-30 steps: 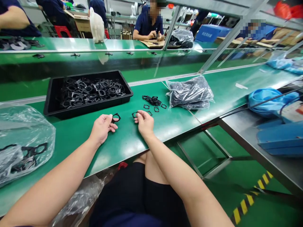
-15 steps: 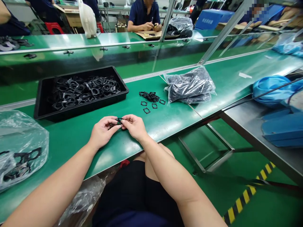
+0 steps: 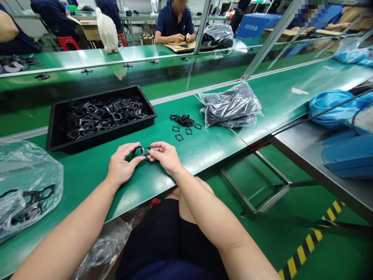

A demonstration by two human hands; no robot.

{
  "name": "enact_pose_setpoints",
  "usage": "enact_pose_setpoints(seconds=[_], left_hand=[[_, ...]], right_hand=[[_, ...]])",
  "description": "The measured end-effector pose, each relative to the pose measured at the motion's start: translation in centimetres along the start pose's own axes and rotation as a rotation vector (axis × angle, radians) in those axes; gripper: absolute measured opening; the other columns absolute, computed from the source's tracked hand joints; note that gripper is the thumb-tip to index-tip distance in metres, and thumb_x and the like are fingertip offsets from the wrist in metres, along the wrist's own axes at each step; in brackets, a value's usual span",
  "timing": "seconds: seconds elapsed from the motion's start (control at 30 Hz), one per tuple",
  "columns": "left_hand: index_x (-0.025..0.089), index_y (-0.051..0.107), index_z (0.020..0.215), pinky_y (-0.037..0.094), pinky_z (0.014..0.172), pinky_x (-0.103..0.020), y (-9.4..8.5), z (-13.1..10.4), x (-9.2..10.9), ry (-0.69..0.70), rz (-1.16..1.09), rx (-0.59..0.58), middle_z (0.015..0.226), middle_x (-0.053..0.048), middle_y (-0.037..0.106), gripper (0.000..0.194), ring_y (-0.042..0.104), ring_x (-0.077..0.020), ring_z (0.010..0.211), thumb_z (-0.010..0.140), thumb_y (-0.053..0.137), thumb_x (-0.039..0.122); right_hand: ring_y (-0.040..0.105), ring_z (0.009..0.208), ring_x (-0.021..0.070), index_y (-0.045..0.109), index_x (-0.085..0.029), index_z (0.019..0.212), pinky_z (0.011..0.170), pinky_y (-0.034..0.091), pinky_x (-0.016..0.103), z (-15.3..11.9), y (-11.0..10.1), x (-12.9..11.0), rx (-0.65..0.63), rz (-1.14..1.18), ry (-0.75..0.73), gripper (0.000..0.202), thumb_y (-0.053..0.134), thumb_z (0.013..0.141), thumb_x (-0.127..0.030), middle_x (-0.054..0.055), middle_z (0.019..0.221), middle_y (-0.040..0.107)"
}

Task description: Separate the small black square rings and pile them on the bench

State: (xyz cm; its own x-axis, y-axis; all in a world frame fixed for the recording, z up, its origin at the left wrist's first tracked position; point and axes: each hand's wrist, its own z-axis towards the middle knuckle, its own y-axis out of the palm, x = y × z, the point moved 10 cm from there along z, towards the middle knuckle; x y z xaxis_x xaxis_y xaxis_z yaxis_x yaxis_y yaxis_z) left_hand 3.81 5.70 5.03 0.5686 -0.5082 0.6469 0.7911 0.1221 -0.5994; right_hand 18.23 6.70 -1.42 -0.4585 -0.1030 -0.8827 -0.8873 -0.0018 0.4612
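Note:
Between thumb and fingers, my left hand (image 3: pixel 121 162) holds a black ring-shaped part (image 3: pixel 139 151) above the green table's near edge. My right hand (image 3: pixel 164 156) pinches a thin black piece (image 3: pixel 147 149) at the right side of that part; whether the two pieces are joined, I cannot tell. Beyond my hands lies a small pile of thin black frames (image 3: pixel 183 120), with several loose frames (image 3: pixel 179 137) in front of it. A black tray (image 3: pixel 101 140) full of black ring-shaped parts stands behind and to the left of my hands.
A clear bag (image 3: pixel 32 163) with black parts lies at the left. Right of the pile is a plastic bag of dark parts (image 3: pixel 233 105). A metal side table (image 3: pixel 291 155) with blue items stands at the right. Across the partition, a person (image 3: pixel 175 23) sits working.
My left hand has turned and spread slightly, so the ring-shaped part now shows its opening. My right hand stays close beside it. The view has shifted a little.

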Motion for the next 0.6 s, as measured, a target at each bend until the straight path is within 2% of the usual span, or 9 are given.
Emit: enact_pose_setpoints(seconds=[0.07, 0.17, 0.37, 0.47, 0.6], left_hand=[[0.021, 0.066, 0.109, 0.045, 0.095, -0.037, 0.9, -0.1, 0.5, 0.040, -0.021, -0.071, 0.108, -0.007, 0.066, 0.036, 0.060, -0.0206, 0.104, 0.077, 0.067, 0.038], [0.020, 0.066, 0.107, 0.045, 0.095, -0.037, 1.5, -0.1, 0.2, 0.011, -0.043, -0.115, 0.106, -0.007, 0.067, 0.035, 0.060, -0.0203, 0.102, 0.078, 0.067, 0.038], [0.020, 0.065, 0.111, 0.047, 0.092, -0.036, 1.4, -0.1, -0.8, -0.070, -0.060, -0.097, 0.107, -0.006, 0.067, 0.044, 0.061, -0.0205, 0.099, 0.072, 0.072, 0.039], [0.019, 0.067, 0.105, 0.047, 0.091, -0.035, 1.0, -0.1, -0.2, -0.015, -0.014, -0.070, 0.102, -0.007, 0.066, 0.036, 0.061, -0.0199, 0.097, 0.074, 0.070, 0.037], [0.020, 0.068, 0.103, 0.047, 0.088, -0.035, -0.4, -0.2, 1.3, 0.094, 0.071, 0.040, 0.100, -0.007, 0.065, 0.031, 0.060, -0.0197, 0.096, 0.075, 0.070, 0.033]], right_hand=[[0.063, 0.055, 0.0092, 0.061, -0.013, 0.086, 0.053, 0.052, 0.019, -0.3, 0.5, 0.1, -0.049, 0.020, 0.025, 0.037, 0.080, 0.057, -0.025, -0.001, 0.064, 0.066], [0.064, 0.057, 0.0092, 0.062, -0.012, 0.086, 0.055, 0.053, 0.020, -0.5, 0.6, 0.3, -0.078, 0.015, 0.048, 0.037, 0.080, 0.058, -0.029, 0.000, 0.065, 0.067], [0.064, 0.058, 0.0096, 0.063, -0.013, 0.089, 0.057, 0.052, 0.021, -0.3, 0.6, 0.7, -0.089, -0.037, 0.039, 0.035, 0.077, 0.062, -0.030, 0.001, 0.070, 0.068], [0.062, 0.057, 0.0091, 0.061, -0.014, 0.090, 0.057, 0.051, 0.022, -0.3, 0.5, 0.5, -0.074, -0.076, -0.003, 0.033, 0.075, 0.064, -0.027, 0.000, 0.067, 0.067], [0.059, 0.057, 0.0089, 0.059, -0.015, 0.095, 0.059, 0.049, 0.023, -0.3, 0.6, 0.1, -0.077, -0.146, -0.052, 0.032, 0.071, 0.068, -0.024, -0.003, 0.065, 0.065]])
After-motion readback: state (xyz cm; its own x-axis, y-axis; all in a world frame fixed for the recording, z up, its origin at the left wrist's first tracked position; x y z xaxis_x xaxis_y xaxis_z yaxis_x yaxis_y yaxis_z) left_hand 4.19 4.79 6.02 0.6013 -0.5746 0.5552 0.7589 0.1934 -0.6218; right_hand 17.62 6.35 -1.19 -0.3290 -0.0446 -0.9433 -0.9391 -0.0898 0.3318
